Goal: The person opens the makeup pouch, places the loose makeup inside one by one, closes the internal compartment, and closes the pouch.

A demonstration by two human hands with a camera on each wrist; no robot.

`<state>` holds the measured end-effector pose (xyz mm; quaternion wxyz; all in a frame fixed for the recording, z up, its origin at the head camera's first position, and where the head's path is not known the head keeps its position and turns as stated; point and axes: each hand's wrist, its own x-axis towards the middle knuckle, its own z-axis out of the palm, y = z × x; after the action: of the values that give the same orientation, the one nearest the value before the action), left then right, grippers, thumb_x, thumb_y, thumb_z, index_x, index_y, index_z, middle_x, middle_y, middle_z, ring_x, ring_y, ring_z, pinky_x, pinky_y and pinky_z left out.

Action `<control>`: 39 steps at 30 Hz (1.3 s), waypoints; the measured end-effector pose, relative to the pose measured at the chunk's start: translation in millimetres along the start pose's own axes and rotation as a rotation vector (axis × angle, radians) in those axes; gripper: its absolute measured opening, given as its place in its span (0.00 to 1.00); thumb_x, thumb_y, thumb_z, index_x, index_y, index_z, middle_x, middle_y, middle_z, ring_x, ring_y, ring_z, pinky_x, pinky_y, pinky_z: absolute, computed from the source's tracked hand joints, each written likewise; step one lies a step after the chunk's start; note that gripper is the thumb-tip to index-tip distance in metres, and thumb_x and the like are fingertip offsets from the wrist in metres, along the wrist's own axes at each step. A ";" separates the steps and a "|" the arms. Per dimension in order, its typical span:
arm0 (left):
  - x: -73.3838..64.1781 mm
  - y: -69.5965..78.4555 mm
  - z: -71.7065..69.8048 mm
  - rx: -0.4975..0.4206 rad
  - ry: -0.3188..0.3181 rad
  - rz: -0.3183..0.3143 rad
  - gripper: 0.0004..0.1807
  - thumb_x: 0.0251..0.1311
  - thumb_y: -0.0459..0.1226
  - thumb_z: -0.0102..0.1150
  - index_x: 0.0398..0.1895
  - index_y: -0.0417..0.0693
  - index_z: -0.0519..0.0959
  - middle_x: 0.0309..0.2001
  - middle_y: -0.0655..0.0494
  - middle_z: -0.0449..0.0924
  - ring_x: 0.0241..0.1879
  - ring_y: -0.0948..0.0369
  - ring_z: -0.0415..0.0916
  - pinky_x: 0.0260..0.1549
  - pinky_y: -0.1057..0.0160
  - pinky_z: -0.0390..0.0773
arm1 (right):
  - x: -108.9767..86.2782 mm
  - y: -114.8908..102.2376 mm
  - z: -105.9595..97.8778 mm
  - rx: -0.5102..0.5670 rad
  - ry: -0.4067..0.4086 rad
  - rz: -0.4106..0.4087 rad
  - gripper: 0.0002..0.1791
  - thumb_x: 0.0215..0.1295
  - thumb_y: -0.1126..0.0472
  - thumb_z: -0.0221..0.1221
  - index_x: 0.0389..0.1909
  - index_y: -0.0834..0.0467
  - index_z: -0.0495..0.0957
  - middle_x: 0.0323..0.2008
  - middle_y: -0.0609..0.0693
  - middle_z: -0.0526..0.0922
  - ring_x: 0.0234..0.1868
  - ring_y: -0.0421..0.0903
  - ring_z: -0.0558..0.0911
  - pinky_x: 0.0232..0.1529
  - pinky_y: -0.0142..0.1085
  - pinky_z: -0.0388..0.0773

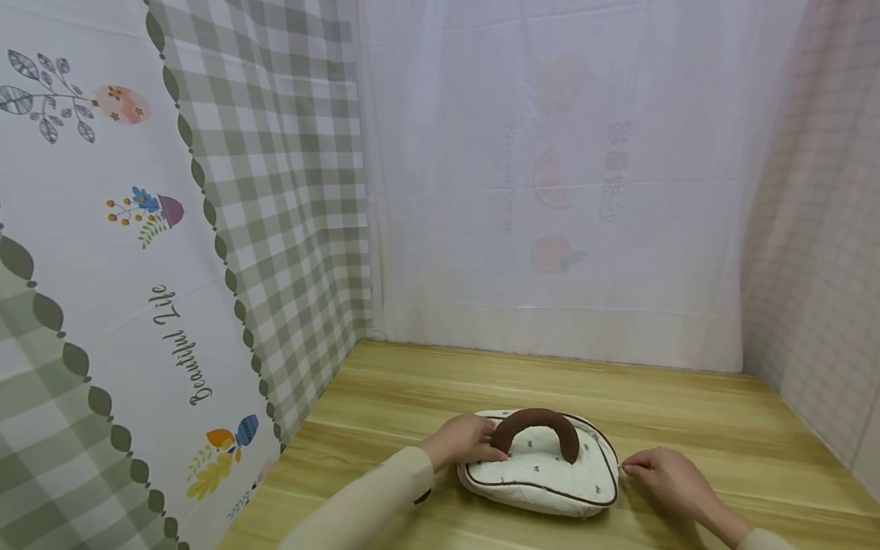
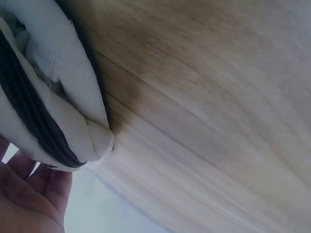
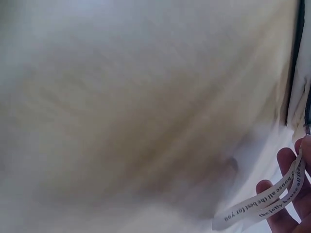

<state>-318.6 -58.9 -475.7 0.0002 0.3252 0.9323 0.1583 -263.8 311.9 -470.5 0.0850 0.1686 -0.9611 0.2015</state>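
Observation:
A white quilted zip pouch (image 1: 532, 473) with small printed motifs and brown piping stands on the table, its brown handle (image 1: 536, 418) arching over the top. My left hand (image 1: 466, 441) grips the pouch's left end, thumb and fingers beside the foot of the handle. In the left wrist view a dark zipper (image 2: 36, 104) runs along the pouch's side, with the fingers (image 2: 56, 191) against its end. At the pouch's right end, my right hand (image 1: 663, 475) pinches the zipper pull. A white printed ribbon (image 3: 265, 201) hangs from it across the fingers in the right wrist view.
The wood-grain table (image 1: 385, 389) carries the pouch near its front. A green checked cloth (image 1: 289, 153) hangs on the left, a pale sheet (image 1: 454, 229) at the back and another checked cloth (image 1: 825, 305) on the right.

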 end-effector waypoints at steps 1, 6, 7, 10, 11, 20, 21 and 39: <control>-1.1 0.0 -0.6 0.002 0.002 -0.008 0.24 0.57 0.59 0.66 0.48 0.54 0.87 0.53 0.63 0.82 0.52 0.66 0.79 0.47 0.68 0.77 | 3.5 0.7 0.4 -0.003 -0.002 -0.001 0.03 0.62 0.58 0.66 0.32 0.48 0.89 0.34 0.42 0.87 0.37 0.42 0.84 0.39 0.43 0.79; -6.9 -0.3 -3.5 0.028 0.020 -0.005 0.28 0.56 0.61 0.66 0.50 0.52 0.87 0.54 0.59 0.82 0.53 0.64 0.79 0.48 0.65 0.77 | 21.4 5.0 1.0 -0.020 -0.015 -0.037 0.04 0.63 0.57 0.65 0.34 0.50 0.88 0.35 0.46 0.87 0.40 0.49 0.84 0.38 0.47 0.79; -8.0 -0.5 -4.0 0.039 0.024 0.003 0.28 0.57 0.61 0.65 0.50 0.52 0.87 0.54 0.59 0.83 0.53 0.64 0.79 0.49 0.65 0.77 | 24.5 6.1 1.2 -0.024 -0.013 -0.056 0.04 0.63 0.57 0.65 0.34 0.50 0.88 0.35 0.46 0.87 0.40 0.49 0.84 0.39 0.47 0.79; -11.5 -1.0 -5.3 0.063 0.044 0.021 0.27 0.58 0.60 0.65 0.49 0.51 0.88 0.52 0.58 0.83 0.53 0.63 0.78 0.50 0.63 0.77 | 33.4 9.6 2.7 -0.042 -0.001 -0.124 0.04 0.63 0.58 0.66 0.34 0.51 0.88 0.34 0.45 0.87 0.38 0.48 0.85 0.39 0.46 0.80; -13.0 -0.7 -5.9 0.071 0.046 0.023 0.26 0.58 0.60 0.64 0.48 0.51 0.88 0.52 0.58 0.83 0.53 0.63 0.78 0.51 0.63 0.76 | 36.1 10.4 3.4 -0.049 0.006 -0.139 0.04 0.62 0.58 0.66 0.33 0.51 0.89 0.33 0.45 0.87 0.38 0.47 0.85 0.39 0.45 0.80; -26.4 6.2 -4.3 0.104 0.100 0.048 0.25 0.58 0.60 0.64 0.46 0.53 0.88 0.50 0.59 0.81 0.50 0.63 0.74 0.51 0.64 0.72 | 57.6 11.7 8.5 -0.061 0.019 -0.159 0.04 0.63 0.59 0.66 0.35 0.53 0.89 0.32 0.48 0.87 0.36 0.51 0.85 0.38 0.50 0.80; -27.6 7.2 -3.3 0.111 0.106 0.054 0.25 0.58 0.60 0.64 0.46 0.53 0.89 0.48 0.60 0.80 0.49 0.64 0.73 0.50 0.65 0.71 | 59.8 11.3 8.9 -0.060 0.017 -0.159 0.04 0.63 0.59 0.66 0.35 0.53 0.89 0.33 0.48 0.87 0.37 0.52 0.85 0.39 0.51 0.80; -45.9 29.3 3.6 0.167 0.129 0.276 0.14 0.60 0.56 0.64 0.33 0.59 0.90 0.39 0.69 0.77 0.41 0.71 0.70 0.41 0.73 0.67 | 97.3 -27.6 16.0 -0.121 0.011 -0.130 0.04 0.63 0.62 0.65 0.34 0.51 0.89 0.34 0.49 0.87 0.38 0.54 0.84 0.44 0.64 0.69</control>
<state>-264.3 -64.0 -475.2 -0.1084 0.4381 0.8868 0.0994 -345.7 253.2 -452.6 0.1132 0.2241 -0.9581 0.1378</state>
